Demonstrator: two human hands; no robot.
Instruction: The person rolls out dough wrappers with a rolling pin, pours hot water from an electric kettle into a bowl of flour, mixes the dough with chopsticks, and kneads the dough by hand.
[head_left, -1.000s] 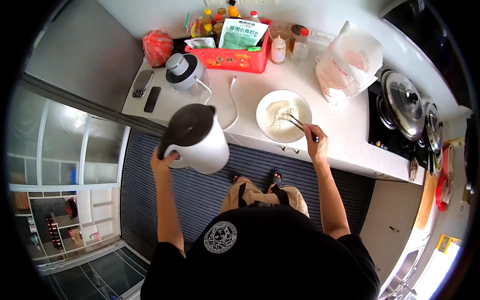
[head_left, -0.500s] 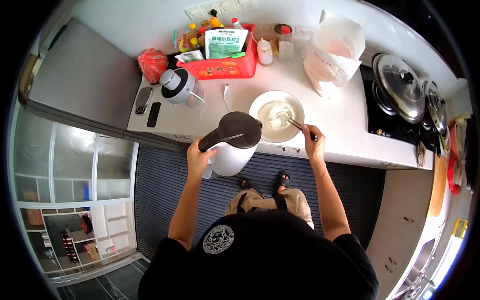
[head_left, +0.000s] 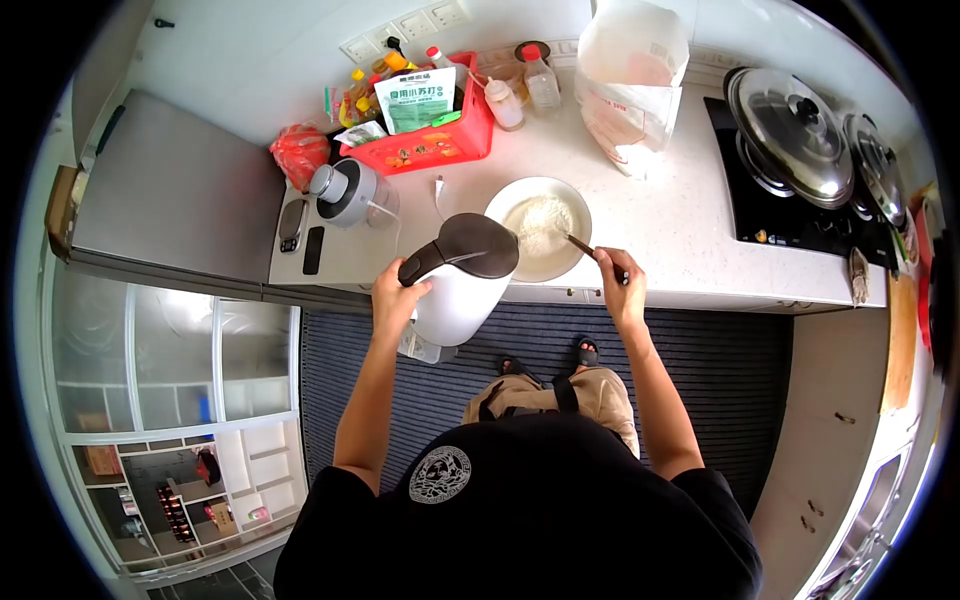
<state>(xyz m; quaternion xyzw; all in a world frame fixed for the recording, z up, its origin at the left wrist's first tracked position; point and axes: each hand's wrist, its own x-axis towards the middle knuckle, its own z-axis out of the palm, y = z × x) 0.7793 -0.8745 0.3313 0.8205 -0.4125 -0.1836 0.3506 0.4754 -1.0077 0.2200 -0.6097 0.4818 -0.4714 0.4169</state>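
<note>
My left hand (head_left: 397, 300) is closed around the dark handle of a white electric kettle (head_left: 462, 308). The kettle is tilted, its brown lid and spout end close to the rim of a white bowl (head_left: 583, 212). Whether liquid is flowing from it I cannot make out. Inside the bowl lies a heap of white flour (head_left: 543, 220). Dark chopsticks (head_left: 580, 243) are gripped in my right hand (head_left: 622, 283), just over the counter's front edge, and their tips reach into the flour.
Behind the bowl stand a red basket (head_left: 425, 145) of bottles and packets, a squeeze bottle (head_left: 504, 106) and a large white bag (head_left: 630, 100). A phone (head_left: 314, 250), a scale (head_left: 292, 222) and a glass-bodied appliance (head_left: 350, 195) are at left. Lidded pans (head_left: 795, 135) occupy the cooktop at right.
The whole view has shifted and turned slightly. Both hands keep their holds on the kettle and the chopsticks, and the chopstick tips have moved a little within the flour.
</note>
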